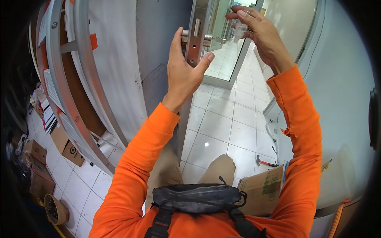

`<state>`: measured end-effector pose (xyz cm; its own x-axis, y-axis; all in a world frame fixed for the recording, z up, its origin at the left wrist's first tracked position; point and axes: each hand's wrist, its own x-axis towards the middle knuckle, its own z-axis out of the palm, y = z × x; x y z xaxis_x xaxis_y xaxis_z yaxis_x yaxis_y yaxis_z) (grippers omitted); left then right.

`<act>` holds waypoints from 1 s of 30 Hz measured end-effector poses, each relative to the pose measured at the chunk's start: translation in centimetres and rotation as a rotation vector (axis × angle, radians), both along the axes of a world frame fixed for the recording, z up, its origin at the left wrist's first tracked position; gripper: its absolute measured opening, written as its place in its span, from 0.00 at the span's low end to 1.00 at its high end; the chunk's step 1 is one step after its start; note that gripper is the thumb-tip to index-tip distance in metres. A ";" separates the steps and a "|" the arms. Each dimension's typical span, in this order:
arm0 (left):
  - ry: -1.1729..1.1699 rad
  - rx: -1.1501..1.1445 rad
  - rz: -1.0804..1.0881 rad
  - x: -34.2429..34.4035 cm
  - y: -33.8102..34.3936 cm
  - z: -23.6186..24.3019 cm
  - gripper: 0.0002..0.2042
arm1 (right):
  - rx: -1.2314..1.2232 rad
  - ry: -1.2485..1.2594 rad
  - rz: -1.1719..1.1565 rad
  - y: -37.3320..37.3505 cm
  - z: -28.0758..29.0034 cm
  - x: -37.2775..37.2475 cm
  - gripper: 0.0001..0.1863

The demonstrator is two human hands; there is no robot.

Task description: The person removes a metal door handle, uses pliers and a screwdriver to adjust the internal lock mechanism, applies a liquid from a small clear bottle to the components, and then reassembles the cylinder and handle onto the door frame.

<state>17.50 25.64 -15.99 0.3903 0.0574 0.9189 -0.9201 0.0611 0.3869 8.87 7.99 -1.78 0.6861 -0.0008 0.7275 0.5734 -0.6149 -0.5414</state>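
Observation:
My left hand (183,73) grips the edge of a grey door (160,51), thumb on one side and fingers on the other, beside the metal lock plate (194,50). A lever handle (214,40) sticks out to the right of the plate; on the left its other metal part shows by my fingertip. Up and to the right, my right hand (260,29) is closed around a small clear plastic bottle (239,31). The bottle's narrow end points down, close to the end of the lever. My fingers partly cover the bottle, so its contents cannot be made out.
A metal ladder (73,103) leans at the left, near cardboard boxes (65,146) and a wicker basket (56,209). On the tiled floor at right lie a hammer (266,162) and a cardboard box (262,184). A glass door (228,51) stands beyond.

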 end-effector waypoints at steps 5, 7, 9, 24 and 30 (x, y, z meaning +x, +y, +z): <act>0.078 0.017 -0.057 -0.1 0.5 0.6 0.42 | 0.136 0.132 0.131 1.0 0.1 1.1 0.23; 0.073 0.024 -0.058 -0.5 0.7 0.7 0.41 | 0.198 0.132 0.213 1.1 -0.3 1.7 0.23; 0.062 0.000 -0.066 -0.4 0.4 0.6 0.41 | 0.222 0.087 0.226 1.2 -0.4 2.0 0.22; -0.017 0.090 -0.465 -5.7 3.6 -2.8 0.22 | 1.048 0.016 0.460 7.9 -15.6 -4.7 0.23; 0.440 0.183 -0.783 -4.3 6.0 -6.5 0.15 | 0.924 0.326 0.470 9.2 -22.9 -5.6 0.27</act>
<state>13.15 31.65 -22.46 0.5733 -0.5024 0.6472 -0.4094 0.5086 0.7575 3.30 17.19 -24.69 0.9208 -0.1416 0.3635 0.3900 0.3516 -0.8510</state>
